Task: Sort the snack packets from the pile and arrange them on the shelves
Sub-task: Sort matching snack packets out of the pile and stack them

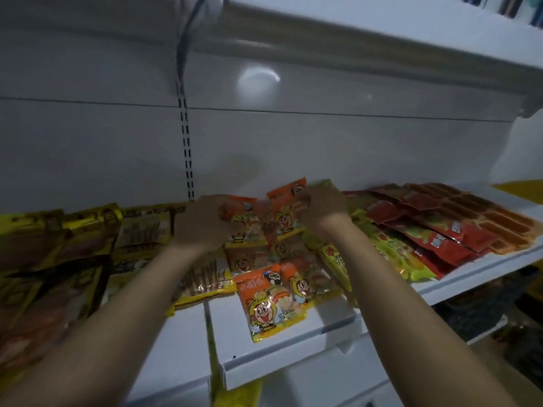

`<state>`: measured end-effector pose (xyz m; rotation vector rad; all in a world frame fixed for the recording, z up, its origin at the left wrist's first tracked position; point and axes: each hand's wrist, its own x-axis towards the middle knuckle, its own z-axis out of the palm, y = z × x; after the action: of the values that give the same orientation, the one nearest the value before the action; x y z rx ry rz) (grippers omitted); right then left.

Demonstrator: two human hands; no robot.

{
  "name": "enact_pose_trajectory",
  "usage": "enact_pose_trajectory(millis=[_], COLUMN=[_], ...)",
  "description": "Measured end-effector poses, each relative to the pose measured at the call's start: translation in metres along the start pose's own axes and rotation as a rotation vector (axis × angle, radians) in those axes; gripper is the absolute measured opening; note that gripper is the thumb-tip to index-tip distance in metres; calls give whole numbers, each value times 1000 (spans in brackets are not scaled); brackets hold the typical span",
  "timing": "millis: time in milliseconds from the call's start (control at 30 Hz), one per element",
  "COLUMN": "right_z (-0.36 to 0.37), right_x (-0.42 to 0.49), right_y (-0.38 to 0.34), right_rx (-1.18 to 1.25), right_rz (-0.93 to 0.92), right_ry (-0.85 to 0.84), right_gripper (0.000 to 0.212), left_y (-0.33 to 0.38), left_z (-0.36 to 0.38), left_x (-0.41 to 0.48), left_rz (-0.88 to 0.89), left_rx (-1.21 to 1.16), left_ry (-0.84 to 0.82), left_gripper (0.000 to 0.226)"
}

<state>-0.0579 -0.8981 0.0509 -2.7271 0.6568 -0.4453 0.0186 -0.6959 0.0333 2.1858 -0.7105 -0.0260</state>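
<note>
Dimly lit, this is a shop aisle with a white shelf (293, 342) against a white back panel (293, 136). A slotted upright (188, 154) runs down the panel, and an upper shelf (352, 39) hangs overhead. The packets lie flat in rows running front to back. Yellow packets (141, 227) are on the left and orange cartoon packets (273, 301) in the middle. Green-yellow packets (379, 245) come next, then red packets (440, 239), with orange-brown packets (505, 218) at the far right.

The front orange one lies face up near the shelf's front edge. Its long axis points toward the back panel, orange end rearward, and it sits slightly askew. Both hands are at the back of that middle row, apart. The left hand (202, 221) has its fingers curled on a blurred orange packet (239, 208). The right hand (323, 205) pinches a raised orange packet (286, 195) whose top corner tips toward the panel.
</note>
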Motion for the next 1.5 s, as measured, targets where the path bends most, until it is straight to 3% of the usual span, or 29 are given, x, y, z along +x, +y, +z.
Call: enact_pose_trajectory(millis=[267, 400, 567, 733, 867, 1233, 1367, 1500], right_z=[3, 28, 57, 66, 72, 64, 33, 13], right_x=[68, 109, 131, 127, 119, 106, 87, 53], right_y=[5, 3, 6, 7, 1, -7, -28, -71], right_rx=[-13, -57, -140, -299, -344, -407, -298, -180], right_rz=[-222, -312, -339, -450, -549, -557, -591, -671], right_ry=[-138, -296, -376, -352, -461, -446, -348, -292], right_gripper=[31, 9, 18, 29, 30, 29, 56, 68], left_y=[22, 25, 25, 28, 29, 32, 29, 15], left_z=[35, 49, 62, 65, 69, 65, 47, 9], left_x=[14, 21, 17, 9, 6, 2, -4, -39], left_rz=[-124, -221, -309, -293, -326, -290, -215, -205], left_rx=[293, 465, 812, 793, 792, 835, 852, 845], left_ry=[-41, -80, -125, -173, -215, -265, -155, 6], left_gripper=[41, 42, 55, 54, 43, 52, 46, 52])
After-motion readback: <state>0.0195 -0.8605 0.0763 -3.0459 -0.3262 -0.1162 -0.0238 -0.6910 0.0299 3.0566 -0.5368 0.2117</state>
